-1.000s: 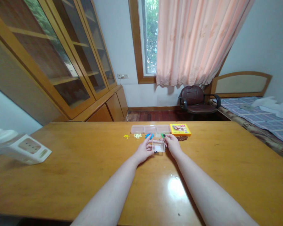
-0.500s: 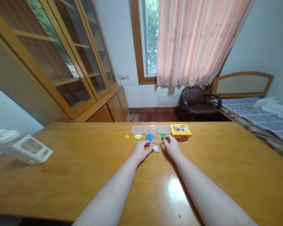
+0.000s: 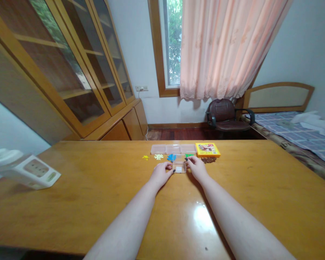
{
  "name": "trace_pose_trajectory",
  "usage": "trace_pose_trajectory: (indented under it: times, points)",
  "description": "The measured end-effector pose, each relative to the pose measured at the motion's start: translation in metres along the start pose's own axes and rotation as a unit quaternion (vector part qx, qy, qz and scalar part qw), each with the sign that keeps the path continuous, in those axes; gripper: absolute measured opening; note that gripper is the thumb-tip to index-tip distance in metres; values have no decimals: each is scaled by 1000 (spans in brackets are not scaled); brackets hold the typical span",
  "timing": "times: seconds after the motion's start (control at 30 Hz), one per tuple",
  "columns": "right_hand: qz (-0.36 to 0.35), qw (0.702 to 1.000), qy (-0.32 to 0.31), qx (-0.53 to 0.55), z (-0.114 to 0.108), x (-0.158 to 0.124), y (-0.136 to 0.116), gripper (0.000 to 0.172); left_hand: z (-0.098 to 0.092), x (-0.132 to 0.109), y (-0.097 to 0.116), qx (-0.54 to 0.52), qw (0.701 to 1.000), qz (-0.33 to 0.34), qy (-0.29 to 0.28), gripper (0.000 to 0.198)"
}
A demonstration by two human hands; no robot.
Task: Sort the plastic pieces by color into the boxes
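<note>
A small clear plastic box (image 3: pixel 180 167) rests on the wooden table (image 3: pixel 97 187), held between both my hands. My left hand (image 3: pixel 161 173) grips its left side with curled fingers. My right hand (image 3: pixel 197 167) grips its right side the same way. Just beyond the box lie small piles of beads: yellow (image 3: pixel 145 157), pale yellow (image 3: pixel 158 156), blue (image 3: pixel 171 157) and green (image 3: pixel 189 155). A brown pile (image 3: pixel 209 159) lies to the right of my right hand.
A row of clear plastic boxes (image 3: pixel 173 148) and a yellow packet (image 3: pixel 207 149) lie behind the beads. A white device (image 3: pixel 27 170) sits at the table's left edge. Beyond the table are wooden glass-door cabinets (image 3: pixel 70 72), a chair (image 3: pixel 227 115) and a bed (image 3: pixel 295 133).
The clear box was lifted and tilted toward me a second ago; both hands have moved it away from me and set it flat on the table, closer to the beads.
</note>
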State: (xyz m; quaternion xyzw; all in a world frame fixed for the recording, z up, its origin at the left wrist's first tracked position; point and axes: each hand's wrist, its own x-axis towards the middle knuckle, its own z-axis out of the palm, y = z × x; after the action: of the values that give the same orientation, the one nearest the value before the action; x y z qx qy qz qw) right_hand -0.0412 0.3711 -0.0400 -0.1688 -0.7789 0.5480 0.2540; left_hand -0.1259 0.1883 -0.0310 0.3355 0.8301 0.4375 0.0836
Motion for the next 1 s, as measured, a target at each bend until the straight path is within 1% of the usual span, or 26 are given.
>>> trace_pose_trajectory:
  times: [0.07,0.13,0.2,0.23,0.3,0.37,0.43,0.5,0.57,0.63,0.7,0.77,0.87,0.93,1.0]
  points:
    - [-6,1000,-2,1,0,0,0,29,0,0,-1,-5,1000,1,3,26]
    - [-13,1000,2,-16,-1,-1,-1,29,-4,-1,-1,7,1000,12,14,24]
    - [-21,999,8,-33,-3,-1,-3,30,-14,0,0,49,998,15,48,23]
    - [-25,999,14,-39,-4,-2,-3,31,-21,0,0,87,994,5,70,25]
    - [-32,998,26,-42,-6,-3,-4,33,-36,4,-1,191,973,-57,115,33]
    - [-33,998,33,-32,-7,-3,-3,36,-50,11,-7,289,940,-128,124,46]
    - [-28,999,33,-18,-7,-3,-2,38,-61,20,-18,346,915,-178,110,61]
    - [-22,999,32,-11,-7,-4,-1,40,-68,29,-32,371,908,-177,85,70]
    - [-19,999,28,-5,-6,-4,1,40,-73,36,-47,372,919,-126,36,70]
    - [-15,1000,25,5,-5,-4,4,39,-74,40,-59,365,927,-79,-22,64]
    - [-12,999,27,18,-5,-4,5,39,-75,38,-66,367,927,-57,-57,63]
    - [-8,999,31,28,-5,-3,6,39,-73,32,-67,372,925,-46,-64,65]
    - [1,999,37,37,-4,-2,6,38,-69,13,-63,375,924,-38,-60,70]
    - [3,998,40,43,-2,-2,5,38,-63,-4,-55,384,920,-41,-62,74]
    - [1,998,45,50,-1,-1,5,38,-54,-21,-43,398,913,-50,-71,76]
